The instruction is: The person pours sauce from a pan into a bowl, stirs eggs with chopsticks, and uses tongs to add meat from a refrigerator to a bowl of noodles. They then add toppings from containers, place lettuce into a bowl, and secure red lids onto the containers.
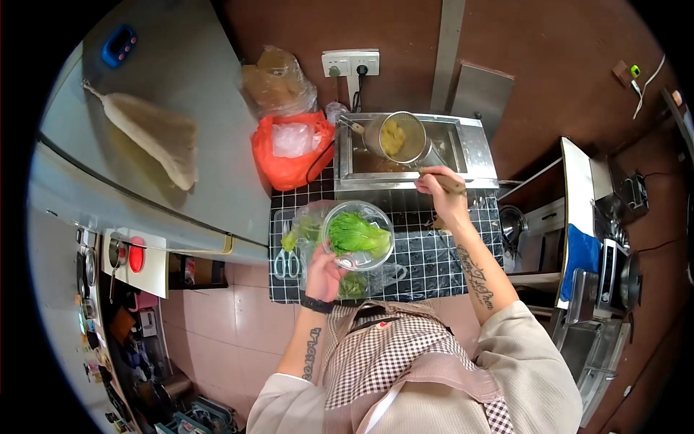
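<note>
My left hand (324, 274) grips the near left rim of a clear round bowl (359, 265) with green lettuce leaves (356, 234) in it. The bowl is over the black tiled counter. My right hand (442, 189) is closed round the wooden handle of a mesh strainer (414, 130), which holds pale yellow pieces (392, 137). The strainer is above the metal basin (347, 155), tilted so that its inside shows. Another wooden handle (358, 128) is at the basin's left side, partly hidden by the strainer.
Scissors (287, 264) and a plastic bag with greens (354, 285) lie on the counter (434, 271). A red bag (275, 155) stands left of the basin. Above it on the wall is a socket (350, 63) with a plugged cable. A refrigerator (217, 145) is at the left.
</note>
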`<state>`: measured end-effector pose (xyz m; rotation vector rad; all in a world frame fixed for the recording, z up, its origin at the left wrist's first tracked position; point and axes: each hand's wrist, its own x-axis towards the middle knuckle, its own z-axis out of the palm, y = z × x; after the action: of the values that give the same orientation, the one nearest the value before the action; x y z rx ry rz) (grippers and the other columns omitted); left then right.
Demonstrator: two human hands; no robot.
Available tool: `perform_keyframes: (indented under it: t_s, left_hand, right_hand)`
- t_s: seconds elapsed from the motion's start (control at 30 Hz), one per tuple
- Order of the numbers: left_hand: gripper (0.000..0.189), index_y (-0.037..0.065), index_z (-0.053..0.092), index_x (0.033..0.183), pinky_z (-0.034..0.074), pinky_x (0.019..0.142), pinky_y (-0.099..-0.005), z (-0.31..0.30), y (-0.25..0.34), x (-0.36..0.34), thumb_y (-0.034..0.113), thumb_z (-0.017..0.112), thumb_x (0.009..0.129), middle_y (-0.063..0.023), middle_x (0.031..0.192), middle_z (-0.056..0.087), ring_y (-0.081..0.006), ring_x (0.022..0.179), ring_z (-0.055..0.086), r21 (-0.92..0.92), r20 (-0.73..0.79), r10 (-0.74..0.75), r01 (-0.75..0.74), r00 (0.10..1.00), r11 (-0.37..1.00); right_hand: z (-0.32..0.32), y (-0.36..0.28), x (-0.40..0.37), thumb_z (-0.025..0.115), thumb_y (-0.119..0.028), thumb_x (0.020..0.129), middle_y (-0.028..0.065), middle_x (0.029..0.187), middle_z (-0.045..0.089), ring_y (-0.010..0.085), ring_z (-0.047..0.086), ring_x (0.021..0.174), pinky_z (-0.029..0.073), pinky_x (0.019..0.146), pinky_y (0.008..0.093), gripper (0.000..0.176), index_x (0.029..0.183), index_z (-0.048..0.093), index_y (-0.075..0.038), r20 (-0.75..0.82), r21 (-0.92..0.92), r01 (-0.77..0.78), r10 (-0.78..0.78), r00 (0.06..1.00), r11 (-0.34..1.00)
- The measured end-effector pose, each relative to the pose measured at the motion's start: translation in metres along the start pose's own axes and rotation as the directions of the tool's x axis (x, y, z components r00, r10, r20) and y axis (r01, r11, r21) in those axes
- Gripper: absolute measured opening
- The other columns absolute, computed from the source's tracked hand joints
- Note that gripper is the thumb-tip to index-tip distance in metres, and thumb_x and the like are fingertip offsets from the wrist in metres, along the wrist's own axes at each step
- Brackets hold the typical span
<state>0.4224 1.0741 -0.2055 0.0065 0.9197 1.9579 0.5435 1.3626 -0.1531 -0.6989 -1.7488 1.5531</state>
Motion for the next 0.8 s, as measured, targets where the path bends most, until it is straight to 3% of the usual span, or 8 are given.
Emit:
perform_keyframes:
  t_s: [0.07, 0.13, 0.23, 0.33, 0.37, 0.5, 0.53, 0.8]
  left_hand:
    - [0.052, 0.0, 0.037, 0.141, 0.057, 0.092, -0.0436, 0.0, 0.003, 0.005, 0.006, 0.044, 0.09, -0.0187, 0.133, 0.054, -0.0315, 0.115, 0.062, 0.016, 0.007, 0.019, -0.019, 1.0, 1.0]
    - [0.049, 0.0, 0.038, 0.139, 0.058, 0.091, -0.0446, 0.004, 0.003, 0.012, 0.007, 0.045, 0.09, -0.0189, 0.132, 0.055, -0.0314, 0.113, 0.063, 0.004, -0.007, 0.042, -0.042, 0.999, 0.999]
    - [0.043, 0.003, 0.042, 0.133, 0.058, 0.089, -0.0459, 0.006, 0.001, 0.031, 0.009, 0.047, 0.091, -0.0177, 0.129, 0.057, -0.0304, 0.108, 0.064, 0.006, -0.012, 0.022, -0.022, 1.0, 1.0]
    - [0.04, 0.004, 0.043, 0.131, 0.058, 0.088, -0.046, 0.017, 0.004, 0.049, 0.012, 0.049, 0.092, -0.0155, 0.125, 0.058, -0.0281, 0.105, 0.064, 0.043, -0.015, 0.032, -0.032, 0.999, 0.999]
    - [0.04, 0.004, 0.044, 0.13, 0.058, 0.088, -0.0459, 0.02, 0.005, 0.056, 0.013, 0.049, 0.092, -0.0152, 0.125, 0.059, -0.0276, 0.104, 0.064, 0.045, -0.003, 0.038, -0.038, 0.999, 0.998]
    - [0.031, 0.004, 0.047, 0.121, 0.058, 0.087, -0.0442, 0.055, 0.018, 0.073, 0.014, 0.051, 0.093, -0.0146, 0.121, 0.06, -0.0261, 0.103, 0.065, 0.024, 0.041, 0.069, -0.07, 0.997, 0.997]
    - [0.031, 0.004, 0.047, 0.121, 0.058, 0.088, -0.0449, 0.062, 0.022, 0.079, 0.014, 0.051, 0.092, -0.015, 0.121, 0.06, -0.0266, 0.103, 0.065, 0.014, 0.067, 0.081, -0.082, 0.994, 0.997]
    - [0.029, 0.001, 0.053, 0.118, 0.056, 0.093, -0.0465, 0.131, 0.055, 0.075, 0.018, 0.047, 0.094, -0.014, 0.113, 0.065, -0.0272, 0.101, 0.068, -0.074, 0.149, 0.132, -0.122, 0.98, 0.99]
  right_hand:
    - [0.002, 0.002, -0.001, 0.063, -0.004, 0.093, 0.0119, 0.093, 0.073, 0.0171, 0.072, 0.085, 0.059, 0.077, 0.0264, 0.017, 0.108, 0.066, 0.003, -0.027, 0.016, -0.024, 0.025, 0.999, 1.0]
    - [0.009, 0.012, -0.012, 0.065, -0.007, 0.092, 0.0113, 0.09, 0.073, 0.0175, 0.073, 0.084, 0.059, 0.074, 0.0271, 0.014, 0.103, 0.068, 0.002, -0.088, -0.092, 0.201, -0.21, 0.974, 0.975]
    - [-0.003, 0.007, 0.003, 0.07, -0.007, 0.087, 0.0126, 0.09, 0.073, 0.019, 0.073, 0.082, 0.056, 0.076, 0.0298, 0.015, 0.101, 0.068, -0.004, -0.05, -0.232, 0.03, -0.043, 0.998, 0.972]
    - [-0.001, -0.012, -0.011, 0.07, -0.004, 0.085, 0.0145, 0.088, 0.072, 0.0223, 0.073, 0.083, 0.055, 0.075, 0.0311, 0.014, 0.098, 0.067, -0.003, -0.013, -0.423, 0.275, -0.309, 0.951, 0.863]
    - [-0.003, -0.014, -0.018, 0.069, -0.003, 0.084, 0.0145, 0.089, 0.071, 0.0251, 0.072, 0.083, 0.055, 0.075, 0.0327, 0.013, 0.097, 0.066, -0.003, 0.013, -0.454, 0.297, -0.326, 0.945, 0.84]
    - [-0.006, -0.037, -0.035, 0.071, 0.004, 0.077, 0.0163, 0.099, 0.066, 0.0314, 0.068, 0.083, 0.055, 0.073, 0.0348, 0.024, 0.099, 0.064, -0.002, 0.169, -0.528, 0.546, -0.549, 0.819, 0.651]
    - [-0.008, -0.033, -0.038, 0.072, 0.006, 0.075, 0.0194, 0.104, 0.065, 0.0325, 0.067, 0.083, 0.056, 0.073, 0.035, 0.026, 0.097, 0.064, -0.003, 0.189, -0.466, 0.543, -0.52, 0.833, 0.699]
    - [-0.017, -0.044, -0.029, 0.072, 0.002, 0.067, 0.0254, 0.122, 0.058, 0.0374, 0.065, 0.103, 0.057, 0.081, 0.0383, 0.03, 0.096, 0.065, -0.005, 0.392, -0.572, 0.75, -0.693, 0.605, 0.332]
